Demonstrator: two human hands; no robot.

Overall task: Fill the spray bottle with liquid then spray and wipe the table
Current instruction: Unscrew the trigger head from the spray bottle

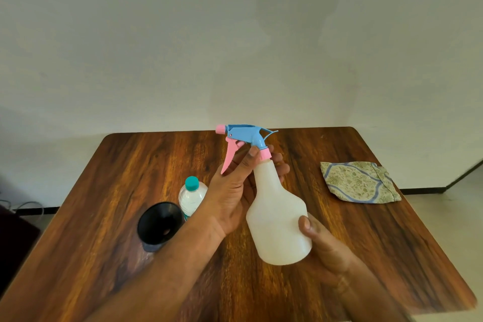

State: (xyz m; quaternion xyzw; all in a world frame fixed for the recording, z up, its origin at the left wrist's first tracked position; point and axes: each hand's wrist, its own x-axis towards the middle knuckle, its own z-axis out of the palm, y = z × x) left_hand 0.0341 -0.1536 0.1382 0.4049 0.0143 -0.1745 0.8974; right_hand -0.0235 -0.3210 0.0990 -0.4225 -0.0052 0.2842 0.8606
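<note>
A white translucent spray bottle [277, 214] with a blue and pink trigger head [243, 136] is held tilted above the wooden table [104, 191]. My right hand [324, 246] grips the bottle's lower body. My left hand [232, 191] curls round the neck just below the pink collar, thumb at the front and fingers behind. A small water bottle [190, 196] with a teal cap stands left of my left hand. A black funnel [159, 225] lies on its side beside it. A folded patterned cloth [360, 181] lies at the right.
A pale wall rises right behind the table's far edge. The table's rounded corners and its left and right edges are in view, with floor on both sides. Cables lie on the floor at the far left.
</note>
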